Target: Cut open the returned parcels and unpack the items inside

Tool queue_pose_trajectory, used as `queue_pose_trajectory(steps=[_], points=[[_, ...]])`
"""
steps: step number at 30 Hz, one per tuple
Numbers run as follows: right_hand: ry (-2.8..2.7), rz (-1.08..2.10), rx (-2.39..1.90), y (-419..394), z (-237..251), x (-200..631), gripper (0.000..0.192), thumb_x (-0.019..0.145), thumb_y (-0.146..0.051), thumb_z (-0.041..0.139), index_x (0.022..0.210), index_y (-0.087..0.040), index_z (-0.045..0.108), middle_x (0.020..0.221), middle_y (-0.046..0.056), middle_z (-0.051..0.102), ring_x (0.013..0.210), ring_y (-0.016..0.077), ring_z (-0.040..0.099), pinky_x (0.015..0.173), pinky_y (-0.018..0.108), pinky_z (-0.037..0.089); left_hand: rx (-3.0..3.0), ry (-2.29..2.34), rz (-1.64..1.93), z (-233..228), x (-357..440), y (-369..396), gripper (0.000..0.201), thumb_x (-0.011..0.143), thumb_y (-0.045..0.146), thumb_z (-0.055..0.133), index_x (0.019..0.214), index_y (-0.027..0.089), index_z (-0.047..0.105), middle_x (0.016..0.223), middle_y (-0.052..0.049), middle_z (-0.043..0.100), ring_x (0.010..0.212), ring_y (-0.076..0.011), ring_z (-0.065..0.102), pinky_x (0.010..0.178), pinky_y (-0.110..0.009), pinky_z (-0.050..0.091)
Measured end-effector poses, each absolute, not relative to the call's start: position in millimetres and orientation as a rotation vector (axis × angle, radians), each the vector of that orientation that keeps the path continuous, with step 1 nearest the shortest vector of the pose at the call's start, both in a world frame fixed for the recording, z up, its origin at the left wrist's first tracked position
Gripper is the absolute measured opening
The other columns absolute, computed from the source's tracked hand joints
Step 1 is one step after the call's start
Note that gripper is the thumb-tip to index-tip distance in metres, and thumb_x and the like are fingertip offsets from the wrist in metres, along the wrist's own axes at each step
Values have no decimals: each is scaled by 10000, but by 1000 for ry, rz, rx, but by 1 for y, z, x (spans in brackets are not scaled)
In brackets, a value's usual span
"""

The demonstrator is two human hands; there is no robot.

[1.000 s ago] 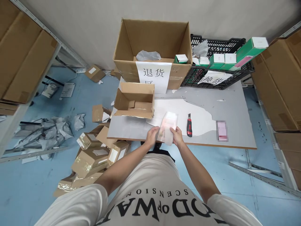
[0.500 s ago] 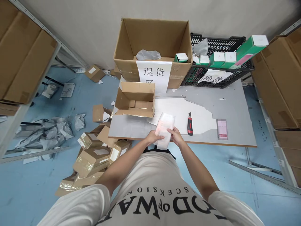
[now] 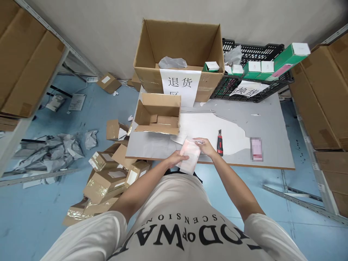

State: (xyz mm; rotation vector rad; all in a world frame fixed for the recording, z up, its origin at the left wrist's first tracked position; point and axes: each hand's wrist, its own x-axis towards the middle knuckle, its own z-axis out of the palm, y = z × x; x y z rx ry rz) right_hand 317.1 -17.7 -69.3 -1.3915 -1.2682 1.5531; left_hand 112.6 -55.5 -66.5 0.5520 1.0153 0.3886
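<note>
Translucent plastic pouch [image 3: 189,158], pinkish inside, held over the desk's near edge [image 3: 163,160], just off the surface. Left hand [image 3: 176,158] closed on its left side, thumb across the top. Right hand [image 3: 206,146] at the pouch's far corner, fingers pinching there; grip looks light, wrist bent inward, forearm angled up from the lower right. Risk as I judge it: slick film held by 1 corner could slip and drop to the floor among the small taped boxes [image 3: 108,177] below the desk's near left corner. Red utility knife [image 3: 219,143] lies just beside the right hand; a careless sweep could catch it. Farther back, an opened carton [image 3: 158,114], then 1 large labelled box [image 3: 179,54] at the far edge.
</note>
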Motion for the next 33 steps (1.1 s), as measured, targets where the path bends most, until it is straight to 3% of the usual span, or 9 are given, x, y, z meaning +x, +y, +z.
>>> queue_pose_trajectory(steps=[3, 6, 11, 16, 19, 22, 24, 29, 33], points=[[-1660, 1417, -1282, -24, -59, 321, 341, 840, -321, 535, 1138, -203, 651, 1246, 76, 609, 1197, 230, 529, 1052, 428, 366, 530, 968, 383, -62, 107, -50, 474, 521, 322, 856, 905, 95, 696, 843, -108, 717, 732, -200, 668, 745, -329, 504], [-2020, 1241, -1178, -35, -42, 327, 422, 888, -302, 470, 1295, -216, 537, 1383, 82, 481, 1317, 231, 389, 1095, 447, 308, 523, 904, 337, -59, 99, -44, 473, 515, 296, 861, 910, 95, 693, 832, -97, 717, 701, -183, 662, 724, -304, 501], [-2582, 871, -1011, -50, -29, 336, 840, 757, -440, 673, 1443, -135, 295, 1491, 159, 282, 1404, 310, 140, 1095, 515, 279, 514, 829, 199, -56, 88, -32, 441, 522, 277, 860, 889, 103, 689, 813, -93, 720, 683, -184, 666, 697, -286, 496], [-2805, 459, -1031, -60, -43, 334, 489, 895, -163, 480, 1378, -123, 408, 1404, 163, 436, 1353, 258, 319, 1099, 484, 295, 432, 797, 94, -57, 87, -28, 444, 511, 251, 858, 894, 114, 678, 820, -91, 718, 712, -198, 675, 737, -305, 492], [-2762, 398, -1067, -63, -50, 330, 437, 897, -73, 398, 1322, -122, 483, 1350, 147, 506, 1313, 234, 394, 1084, 437, 344, 383, 810, 80, -58, 86, -27, 440, 522, 233, 844, 909, 119, 670, 847, -92, 717, 728, -199, 676, 761, -309, 486], [-2659, 556, -1084, -62, -53, 328, 408, 912, -105, 369, 1286, -148, 528, 1325, 117, 539, 1293, 220, 424, 1091, 421, 346, 332, 795, 84, -58, 86, -25, 414, 565, 243, 810, 933, 119, 667, 859, -88, 718, 729, -184, 670, 772, -287, 473], [-2573, 692, -1110, -60, -54, 329, 409, 915, -122, 362, 1280, -176, 537, 1331, 96, 536, 1297, 209, 420, 1100, 410, 338, 284, 763, 103, -58, 85, -22, 421, 630, 355, 760, 957, 108, 665, 892, -108, 715, 768, -198, 670, 781, -287, 467], [-2392, 933, -1211, -59, -55, 332, 441, 872, -98, 396, 1280, -193, 533, 1320, 99, 545, 1262, 210, 463, 1066, 422, 374, 229, 704, 185, -58, 80, -13, 702, 707, 684, 526, 1013, 65, 649, 957, -180, 694, 869, -273, 663, 791, -338, 469], [-2406, 1045, -1329, -59, -44, 329, 408, 878, -155, 404, 1261, -227, 523, 1210, 85, 615, 1103, 205, 580, 944, 380, 455, 244, 932, 263, -67, 74, -13, 619, 720, 653, 557, 1033, 125, 641, 919, -126, 703, 843, -246, 665, 775, -338, 484]])
